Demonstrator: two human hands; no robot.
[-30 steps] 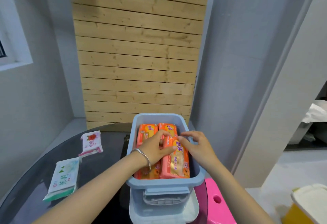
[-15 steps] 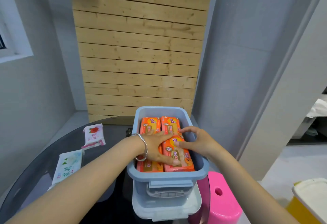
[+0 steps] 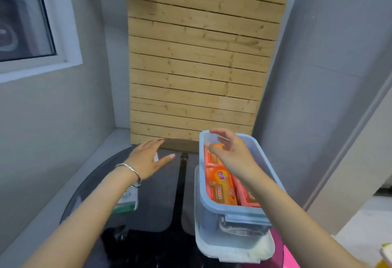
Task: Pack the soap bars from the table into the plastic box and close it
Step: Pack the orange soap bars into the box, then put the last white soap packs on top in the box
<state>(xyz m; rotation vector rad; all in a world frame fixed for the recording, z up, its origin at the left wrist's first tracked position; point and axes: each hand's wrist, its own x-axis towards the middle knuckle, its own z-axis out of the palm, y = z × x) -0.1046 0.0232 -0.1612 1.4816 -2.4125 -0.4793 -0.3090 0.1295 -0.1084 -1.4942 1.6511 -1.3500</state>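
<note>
1. The plastic box stands at the right edge of the dark glass tabletop, its long axis running away from the person. It seems to rest on its own pale lid, which shows under and in front of it.
2. Orange soap bars lie inside the box, lengthwise along it, side by side and nearly level with the rim.
3. The right hand hovers over the far end of the box, fingers spread and loose, holding nothing.
4. The left hand is out to the left of the box, low over the tabletop, palm down, fingers open and empty.
5. Left of the box, a green-and-white packet lies on the tabletop, mostly hidden beneath the left forearm; a sliver of another white packet peeks out by the left hand's fingers. Whether either is soap I cannot tell.
6. The left hand is much the nearer to those packets, so it looks the natural one to pick them up. The right hand is placed to steady the box.
7. Closing calls for lifting the box off the lid first.
</note>
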